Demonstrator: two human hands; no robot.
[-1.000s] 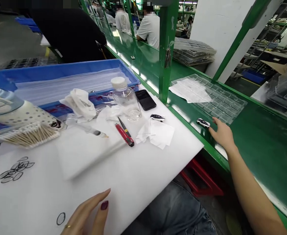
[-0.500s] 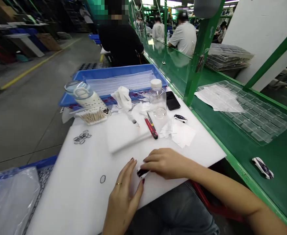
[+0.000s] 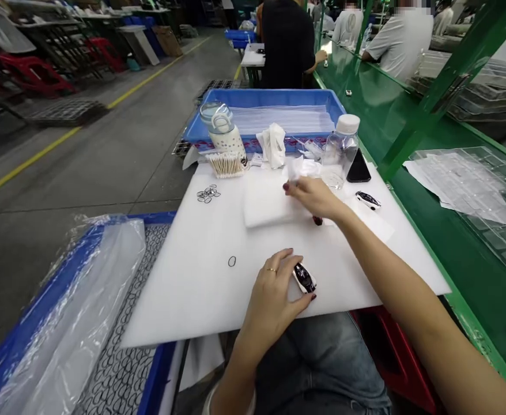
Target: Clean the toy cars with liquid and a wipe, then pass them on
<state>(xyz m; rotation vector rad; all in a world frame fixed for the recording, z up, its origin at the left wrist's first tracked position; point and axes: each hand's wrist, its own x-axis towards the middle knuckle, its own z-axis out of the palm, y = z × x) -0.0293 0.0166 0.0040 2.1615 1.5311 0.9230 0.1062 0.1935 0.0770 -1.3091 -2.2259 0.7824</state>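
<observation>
Left hand (image 3: 274, 289) grips the car (image 3: 305, 279) between thumb and fingers. Right hand (image 3: 316, 196) extends over the pad (image 3: 262, 207); its fingers' hold I cannot tell.

Left hand (image 3: 274, 288) curls, thumb (image 3: 301, 304) toward two o'clock; right hand (image 3: 314, 197), at its one o'clock, points fingers (image 3: 297, 188) toward ten.

toy car (image 3: 305, 279) | glossy black top, white sides | upright | in left hand (image 3: 274, 295)

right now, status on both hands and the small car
Left hand: grip on small car. Right hand: over white pad, hold unclear. Black ring on white board, apart from left hand.
</observation>
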